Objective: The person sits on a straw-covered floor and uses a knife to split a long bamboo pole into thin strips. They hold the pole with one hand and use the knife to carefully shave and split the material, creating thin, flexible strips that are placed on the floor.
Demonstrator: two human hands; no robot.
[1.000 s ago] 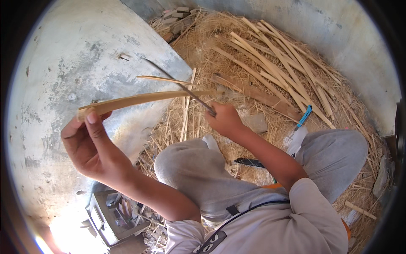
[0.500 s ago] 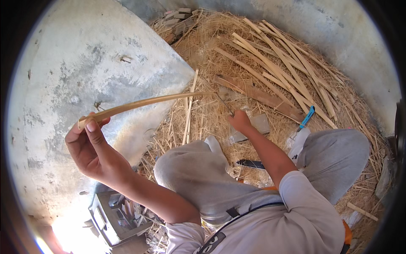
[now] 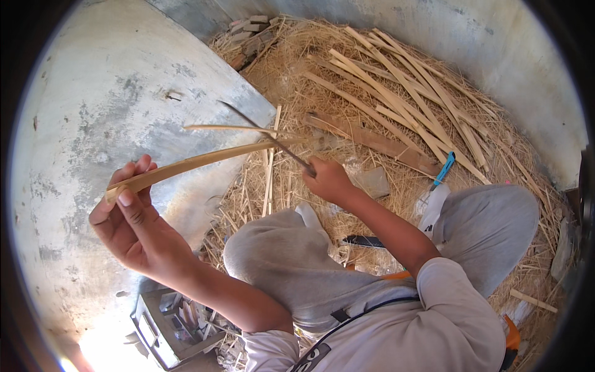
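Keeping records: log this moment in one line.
left hand pinches long curved tan wooden strip | right hand holds long thin dark metal blade | beyond: tan wooden strips

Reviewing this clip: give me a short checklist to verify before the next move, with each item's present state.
1. Left hand secure on the pale strip: ok, pinching its near end.
2. Right hand closed on the knife: ok.
3. Left hand away from the knife: ok, clearly apart.
4. Knife touching the pale strip: cannot tell; they cross in this view.
5. Blue cutter away from both hands: ok, off to the right.
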